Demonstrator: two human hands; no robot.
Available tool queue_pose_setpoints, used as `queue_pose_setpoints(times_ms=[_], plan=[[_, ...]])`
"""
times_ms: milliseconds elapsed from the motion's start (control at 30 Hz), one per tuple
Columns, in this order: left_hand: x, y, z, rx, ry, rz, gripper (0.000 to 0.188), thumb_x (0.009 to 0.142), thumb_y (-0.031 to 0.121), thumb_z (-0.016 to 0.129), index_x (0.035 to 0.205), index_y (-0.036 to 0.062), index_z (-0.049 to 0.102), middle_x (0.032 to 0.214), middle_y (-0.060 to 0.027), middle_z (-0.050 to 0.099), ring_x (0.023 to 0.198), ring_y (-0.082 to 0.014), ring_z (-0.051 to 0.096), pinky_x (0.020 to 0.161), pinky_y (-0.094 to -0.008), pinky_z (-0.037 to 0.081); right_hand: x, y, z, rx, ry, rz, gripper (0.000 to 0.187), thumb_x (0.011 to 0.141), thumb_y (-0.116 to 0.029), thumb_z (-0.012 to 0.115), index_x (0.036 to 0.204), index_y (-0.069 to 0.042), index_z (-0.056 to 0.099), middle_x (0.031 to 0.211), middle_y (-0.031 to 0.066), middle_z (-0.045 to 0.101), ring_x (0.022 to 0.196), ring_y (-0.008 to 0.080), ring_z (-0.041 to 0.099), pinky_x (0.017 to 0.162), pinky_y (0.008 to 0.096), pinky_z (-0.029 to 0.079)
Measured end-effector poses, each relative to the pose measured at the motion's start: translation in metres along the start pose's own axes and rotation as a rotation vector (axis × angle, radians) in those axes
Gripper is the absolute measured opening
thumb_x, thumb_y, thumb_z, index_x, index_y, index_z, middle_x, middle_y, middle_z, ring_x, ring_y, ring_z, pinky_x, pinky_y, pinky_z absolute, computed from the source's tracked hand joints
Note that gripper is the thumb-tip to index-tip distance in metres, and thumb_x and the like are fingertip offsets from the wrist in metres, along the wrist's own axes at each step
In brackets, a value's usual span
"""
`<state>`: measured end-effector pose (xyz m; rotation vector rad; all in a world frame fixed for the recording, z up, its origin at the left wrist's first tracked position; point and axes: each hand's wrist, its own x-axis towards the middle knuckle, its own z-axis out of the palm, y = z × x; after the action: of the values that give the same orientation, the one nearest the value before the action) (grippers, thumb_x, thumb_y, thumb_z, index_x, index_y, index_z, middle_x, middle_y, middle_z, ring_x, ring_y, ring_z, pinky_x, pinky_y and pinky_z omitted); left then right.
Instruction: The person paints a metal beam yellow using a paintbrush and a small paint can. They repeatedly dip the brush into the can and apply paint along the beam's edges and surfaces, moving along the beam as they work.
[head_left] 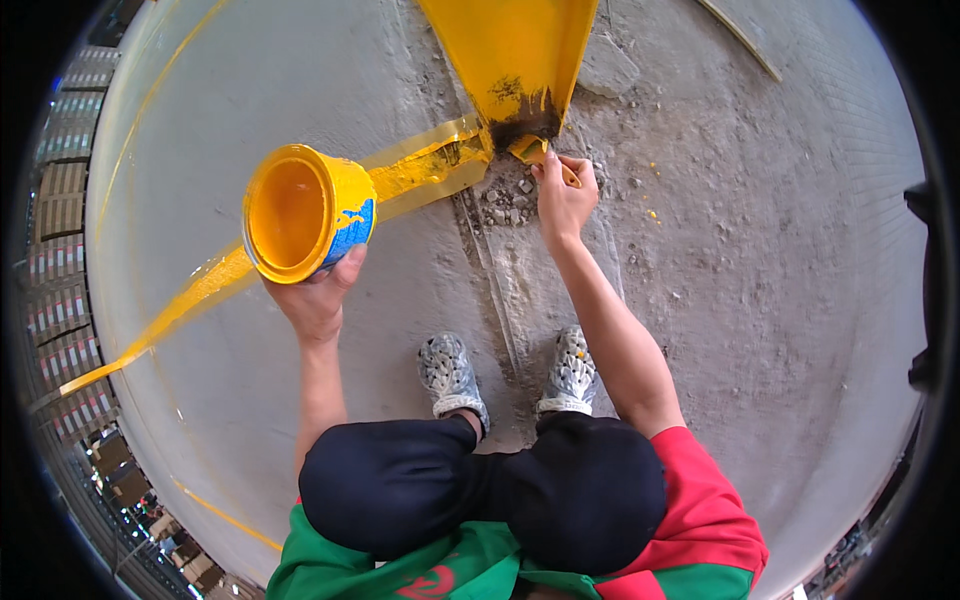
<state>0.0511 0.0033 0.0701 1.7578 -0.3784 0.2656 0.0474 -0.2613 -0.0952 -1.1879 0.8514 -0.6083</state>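
**A:** ok so how'd you work the foot of that post? Right hand has its fingers wrapped round the yellow brush, left hand is clamped on the lower side of the paint tub.

**B:** Short, light strokes imo. The yellow post rises just beyond the right grip, and its foot has a dark, scruffy patch that probably wants dabbing more than long pulls. Can't tell if the bristles actually touch it. I'd also keep the tips off the loose rubble just left of that grip, grit in wet paint is a pain.

**A:** and the tub? it's tipped a fair bit.

**B:** Yeah, mouth leaning up toward the face, above the left hand. I'd hold it steady and not tilt it further, could slop.

**A:** How's the gear look?

**B:** Messy lol. Tub's yellow with a blue label, drips run over it, orangey-yellow inside. Brush head's coated yellow. Between the two grips, farther out, there's a glossy yellow stripe with ragged dark bits near the post.
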Motion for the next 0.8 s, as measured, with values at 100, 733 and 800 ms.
queue_pose_setpoints(times_ms=[100, 733, 800], plan=[[-0.005, -0.005, -0.002, -0.007, -0.002, -0.018, 0.082, 0.071, 0.010, 0.091, 0.143, 0.0019, 0.051, 0.137, -0.0114, 0.061, 0.124, -0.0230, 0.062, 0.107, -0.0396, 0.053, 0.010, -0.024, 0.018, 0.066, 0.055, 0.032, 0.022, 0.098, -0.014, 0.071, 0.093, 0.004, 0.059, 0.092, 0.0143, 0.070, 0.079, 0.0183, 0.075, 0.065, 0.0256, 0.058], [-0.016, -0.021, -0.003, -0.035, -0.032, -0.104, 0.083, 0.070, 0.007, 0.092, 0.142, -0.0007, 0.050, 0.133, -0.0129, 0.063, 0.121, -0.0230, 0.064, 0.104, -0.0394, 0.054, 0.003, 0.001, 0.007, -0.043, -0.028, -0.279, 0.012, 0.102, -0.007, 0.064, 0.098, 0.000, 0.055, 0.098, 0.0159, 0.072, 0.083, 0.0149, 0.072, 0.075, 0.0278, 0.058], [-0.017, -0.021, -0.002, -0.039, -0.029, -0.138, 0.083, 0.070, 0.008, 0.093, 0.141, -0.0005, 0.051, 0.132, -0.0127, 0.063, 0.120, -0.0228, 0.064, 0.104, -0.0390, 0.054, 0.010, 0.004, 0.007, -0.250, 0.022, -0.218, 0.013, 0.102, -0.008, 0.064, 0.096, 0.000, 0.056, 0.091, 0.0137, 0.072, 0.078, 0.0135, 0.070, 0.072, 0.0279, 0.057]])
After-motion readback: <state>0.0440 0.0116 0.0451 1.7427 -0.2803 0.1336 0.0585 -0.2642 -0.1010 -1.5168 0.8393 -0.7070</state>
